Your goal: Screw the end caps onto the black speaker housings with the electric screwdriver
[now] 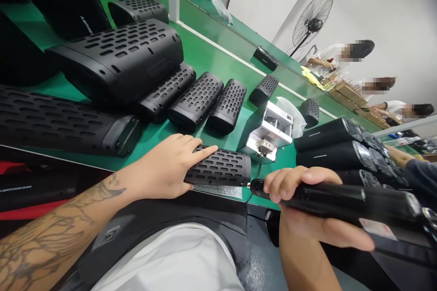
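My left hand [172, 163] is closed over the left end of a black slotted housing [221, 167], which lies on the green table near its front edge. In my right hand [300, 186] is a black electric screwdriver [341, 199], held level and pointing left. Its bit meets the lower right corner of the housing or stops just short; I cannot tell which. Behind the housing's right end stands a silver box-shaped machine [269, 129], which looks like a screw feeder. Bubble wrap [225, 191] shows under the housing's front side.
Several slotted housings [198, 100] stand behind my left hand, a larger one [126, 59] among them. Black cylindrical units [327, 145] are stacked at right, near another person's sleeve [419, 177]. People work at the far tables beside a fan [312, 22].
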Motion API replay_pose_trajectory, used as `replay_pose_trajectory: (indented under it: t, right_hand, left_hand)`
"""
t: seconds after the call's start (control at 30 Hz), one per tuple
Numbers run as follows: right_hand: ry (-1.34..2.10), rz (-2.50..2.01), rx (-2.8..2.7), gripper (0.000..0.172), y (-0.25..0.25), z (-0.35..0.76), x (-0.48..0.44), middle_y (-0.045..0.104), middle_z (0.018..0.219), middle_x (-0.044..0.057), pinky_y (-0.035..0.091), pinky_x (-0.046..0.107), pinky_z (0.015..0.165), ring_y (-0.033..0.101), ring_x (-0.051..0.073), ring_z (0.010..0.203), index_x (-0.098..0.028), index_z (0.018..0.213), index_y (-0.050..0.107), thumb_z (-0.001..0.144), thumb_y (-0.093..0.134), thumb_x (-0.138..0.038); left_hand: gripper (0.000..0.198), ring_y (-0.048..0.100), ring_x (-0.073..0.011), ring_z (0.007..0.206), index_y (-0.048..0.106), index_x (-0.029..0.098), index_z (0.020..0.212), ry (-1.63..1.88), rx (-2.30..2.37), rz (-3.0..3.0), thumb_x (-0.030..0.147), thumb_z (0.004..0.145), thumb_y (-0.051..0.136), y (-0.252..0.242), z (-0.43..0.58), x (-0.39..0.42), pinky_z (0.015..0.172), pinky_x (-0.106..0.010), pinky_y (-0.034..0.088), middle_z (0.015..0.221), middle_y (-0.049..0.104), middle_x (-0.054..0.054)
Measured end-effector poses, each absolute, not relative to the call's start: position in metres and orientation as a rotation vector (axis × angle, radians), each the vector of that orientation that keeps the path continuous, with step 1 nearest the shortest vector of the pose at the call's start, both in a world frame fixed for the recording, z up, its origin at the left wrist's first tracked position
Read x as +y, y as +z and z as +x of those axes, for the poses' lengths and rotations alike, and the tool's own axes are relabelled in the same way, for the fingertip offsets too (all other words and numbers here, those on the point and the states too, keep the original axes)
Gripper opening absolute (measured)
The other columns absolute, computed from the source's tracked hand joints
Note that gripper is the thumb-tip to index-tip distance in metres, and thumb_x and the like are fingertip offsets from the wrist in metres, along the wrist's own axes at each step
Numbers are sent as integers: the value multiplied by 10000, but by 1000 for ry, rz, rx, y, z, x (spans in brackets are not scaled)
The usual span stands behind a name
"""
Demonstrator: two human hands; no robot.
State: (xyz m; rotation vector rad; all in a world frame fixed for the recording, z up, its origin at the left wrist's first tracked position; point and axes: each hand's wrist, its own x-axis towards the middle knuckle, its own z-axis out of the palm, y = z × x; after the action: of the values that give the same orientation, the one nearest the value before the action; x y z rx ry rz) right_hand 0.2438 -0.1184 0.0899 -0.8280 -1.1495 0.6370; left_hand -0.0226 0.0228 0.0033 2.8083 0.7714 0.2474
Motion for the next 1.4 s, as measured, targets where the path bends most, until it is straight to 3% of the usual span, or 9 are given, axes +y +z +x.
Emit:
replay_pose_trajectory:
  t: [0.17, 0.33, 0.53, 0.87, 1.03, 1.23, 1.4]
  right_hand:
    - [643, -834, -1243, 726, 87, 249, -107, 683, 621, -58, 571, 339, 463, 608, 167, 404, -308, 1057, 868, 928, 713, -1005]
    - [747, -805, -1319, 602, 88, 263, -98, 727, 628, -38, 600, 358, 438, 645, 195, 397, -282, 1024, 873, 875, 909, -864]
    - [811, -800, -1316, 514, 81, 271, -92, 724, 647, -45, 609, 356, 453, 629, 184, 404, -275, 1008, 839, 938, 905, -780]
    - [784, -754, -1338, 564, 67, 260, -105, 665, 632, -81, 558, 304, 456, 574, 136, 392, -307, 1048, 816, 951, 843, -862]
    - [791, -707, -1365, 594, 64, 259, -103, 652, 620, -80, 538, 298, 441, 540, 129, 394, -302, 1208, 870, 975, 830, -848]
    - [852, -631, -1386, 579, 63, 259, -100, 633, 613, -73, 488, 304, 430, 514, 126, 399, -265, 1173, 867, 1001, 826, -817]
    - [922, -597, -1467, 634, 54, 271, -99, 688, 668, -66, 560, 324, 494, 577, 137, 441, -282, 1246, 834, 1003, 780, -866]
  left_hand:
    - [1076, 769, -430, 1262, 585, 303, 1760, 254, 759, 2820, 398, 771, 997, 7, -22, 21, 1058, -534, 608, 1449, 779, -175]
    - [1130, 757, -448, 1301, 556, 285, 1793, 189, 761, 2819, 440, 769, 1008, 8, -21, 22, 1058, -536, 602, 1486, 764, -190]
    - [1117, 765, -435, 1245, 565, 287, 1788, 204, 766, 2816, 402, 770, 1009, 8, -21, 21, 1033, -523, 586, 1456, 767, -185]
    - [1139, 760, -425, 1258, 518, 292, 1805, 136, 763, 2836, 442, 789, 1011, 11, -19, 21, 1020, -513, 581, 1467, 759, -185]
    - [1142, 759, -426, 1266, 501, 305, 1809, 114, 768, 2833, 412, 783, 991, 12, -18, 21, 1021, -506, 575, 1469, 759, -181]
    - [1098, 759, -424, 1297, 503, 299, 1802, 98, 756, 2829, 333, 794, 936, 17, -17, 22, 1036, -491, 563, 1460, 764, -174]
    - [1085, 762, -447, 1286, 524, 240, 1798, 61, 748, 2816, 338, 802, 943, 21, -15, 22, 1033, -519, 569, 1468, 755, -208]
